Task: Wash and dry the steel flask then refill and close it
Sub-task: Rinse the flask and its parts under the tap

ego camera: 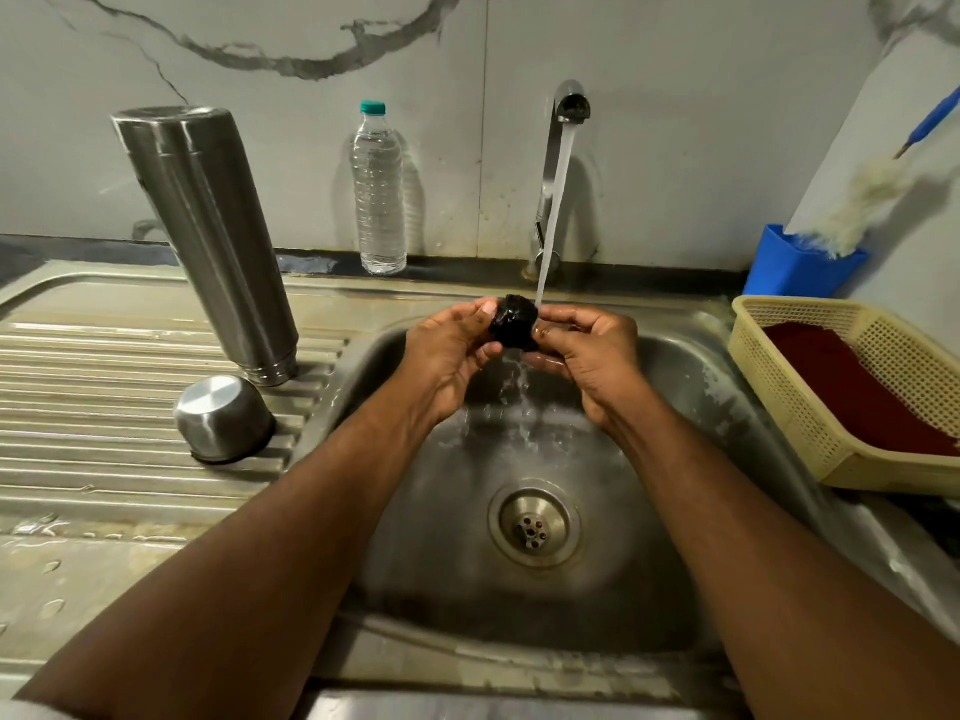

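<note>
The steel flask (208, 236) stands upside down on the ribbed drainboard at the left. Its steel cup lid (223, 419) lies mouth down in front of it. Over the sink basin, my left hand (449, 356) and my right hand (592, 356) together hold a small black stopper (513, 323) under the running water from the tap (569, 103). Water splashes off the stopper into the basin. A clear plastic water bottle (379, 192) with a teal cap stands against the back wall.
The steel sink (691, 387) has its drain (534, 527) in the middle. A cream plastic basket (779, 407) with a dark red cloth (862, 392) sits on the right rim. A blue holder (795, 267) with a brush stands behind it.
</note>
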